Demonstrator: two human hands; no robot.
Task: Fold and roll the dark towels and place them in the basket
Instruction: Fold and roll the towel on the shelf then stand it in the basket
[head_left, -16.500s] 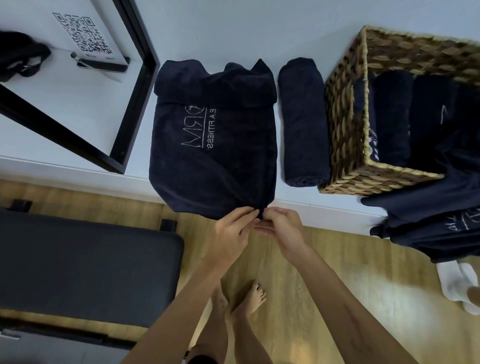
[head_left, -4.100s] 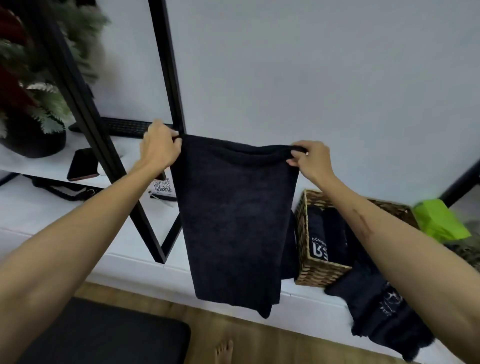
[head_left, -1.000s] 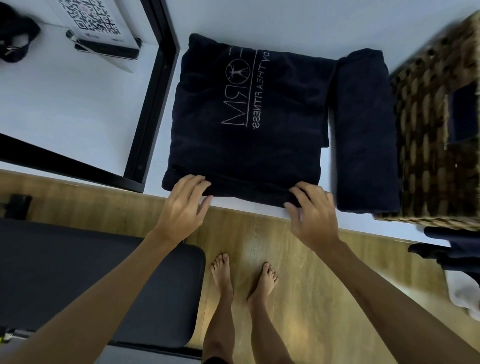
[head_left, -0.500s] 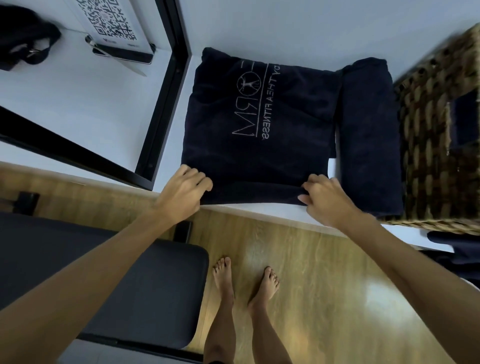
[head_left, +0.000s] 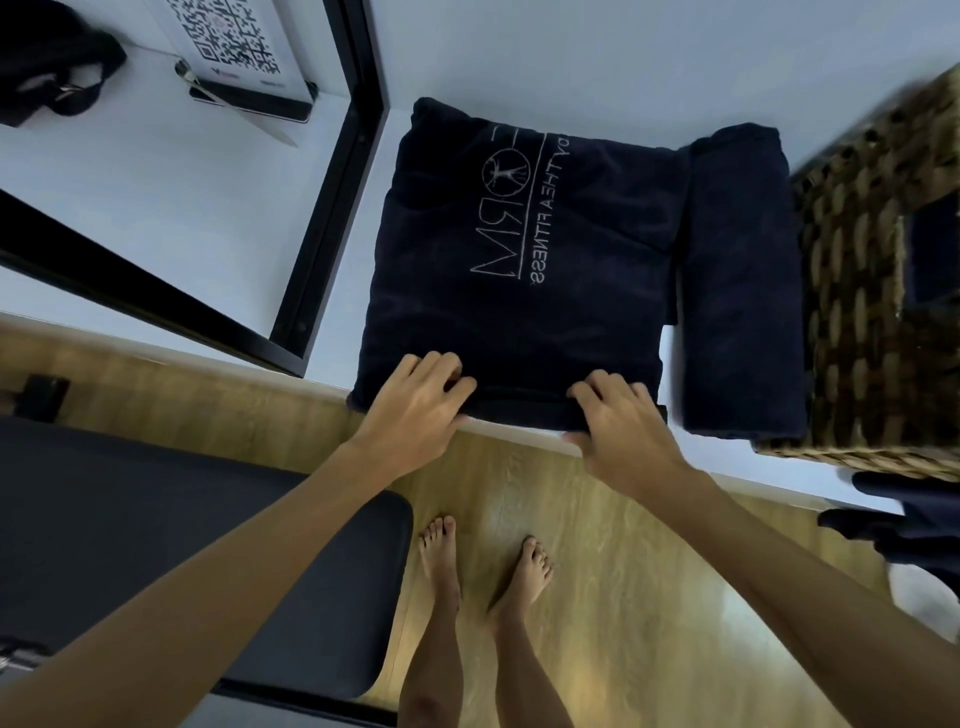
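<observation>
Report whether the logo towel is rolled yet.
Barely: the logo towel lies folded flat; only its near edge is curled under the left hand and right hand.

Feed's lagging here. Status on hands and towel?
Left hand and right hand grip near edge of folded dark logo towel, roll starting. Rolled dark towel beside woven wicker basket. Nothing blocking.

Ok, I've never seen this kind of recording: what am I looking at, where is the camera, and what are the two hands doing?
There is no robot: the camera sits on a person's head, looking down at their bare arms and feet. On the white shelf lies a folded dark navy towel with a printed logo. The left hand and right hand curl over its near edge, apparently starting to roll it. Beside it, on the right, lies an already rolled dark towel, next to a woven wicker basket. Upper left stands a QR code sign.
</observation>
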